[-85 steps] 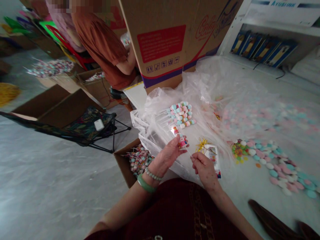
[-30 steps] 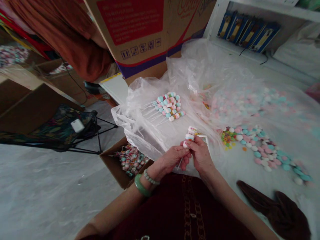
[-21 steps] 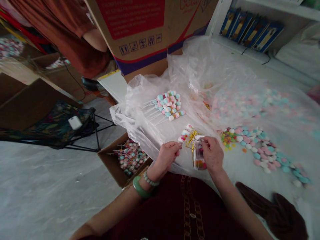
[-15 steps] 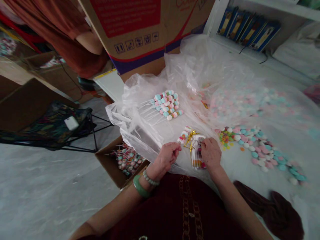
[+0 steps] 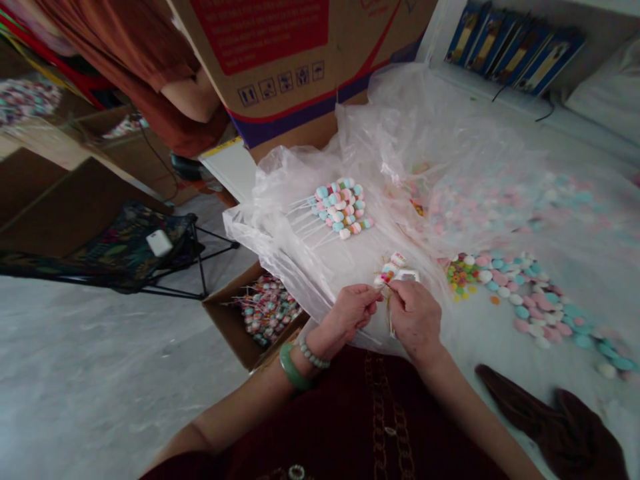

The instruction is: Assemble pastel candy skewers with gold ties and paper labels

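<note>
My left hand (image 5: 353, 310) is closed in a pinch at the lower end of a wrapped marshmallow skewer (image 5: 391, 268), whose candy end points away from me. My right hand (image 5: 416, 320) meets it there, thumb and fingertips pinched on a thin twist tie (image 5: 386, 285) at the wrapper's neck. The fingers partly cover the tie. Beneath my right hand lies a stack of printed clear bags (image 5: 409, 274), mostly hidden. Beyond my hands, several unwrapped marshmallow skewers (image 5: 345, 208) rest side by side on the plastic sheet, sticks to the left.
Loose marshmallows (image 5: 540, 307) and small gummy candies (image 5: 461, 277) spread to the right, some under clear plastic (image 5: 450, 133). A carton of finished skewers (image 5: 270, 310) stands low at left, near a folding chair (image 5: 120, 247). A large cardboard box (image 5: 300, 80) and a co-worker's arm (image 5: 193, 97) are behind.
The wrapped skewer was turned candy end away from me. My right hand took a twist tie from the gold bunch by the bags, then moved left to meet my left hand.
</note>
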A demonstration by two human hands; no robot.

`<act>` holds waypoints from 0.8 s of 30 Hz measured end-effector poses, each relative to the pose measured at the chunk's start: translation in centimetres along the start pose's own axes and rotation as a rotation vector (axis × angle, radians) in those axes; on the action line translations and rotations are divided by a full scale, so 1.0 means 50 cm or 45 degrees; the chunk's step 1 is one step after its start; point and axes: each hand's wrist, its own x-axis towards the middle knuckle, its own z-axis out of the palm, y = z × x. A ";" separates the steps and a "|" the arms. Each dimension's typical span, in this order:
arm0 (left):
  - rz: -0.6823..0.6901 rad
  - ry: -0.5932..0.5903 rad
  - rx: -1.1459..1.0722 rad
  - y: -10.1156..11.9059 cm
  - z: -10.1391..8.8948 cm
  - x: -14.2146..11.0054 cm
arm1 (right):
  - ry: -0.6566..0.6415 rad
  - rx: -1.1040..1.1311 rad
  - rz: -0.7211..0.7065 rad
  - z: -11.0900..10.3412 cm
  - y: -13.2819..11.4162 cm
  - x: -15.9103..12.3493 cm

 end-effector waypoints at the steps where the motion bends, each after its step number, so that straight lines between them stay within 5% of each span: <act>1: 0.031 -0.011 0.013 -0.002 0.001 -0.001 | -0.006 -0.109 -0.072 0.005 -0.011 -0.003; 8: 0.077 -0.042 0.035 -0.010 -0.005 -0.004 | -0.064 -0.476 -0.253 0.020 -0.028 -0.014; 13: 0.098 0.006 -0.036 -0.009 -0.005 -0.002 | -0.133 -0.348 -0.235 0.022 -0.016 -0.013; 24: 0.221 0.174 0.107 -0.007 -0.008 0.005 | -0.327 0.675 0.562 0.040 0.005 0.000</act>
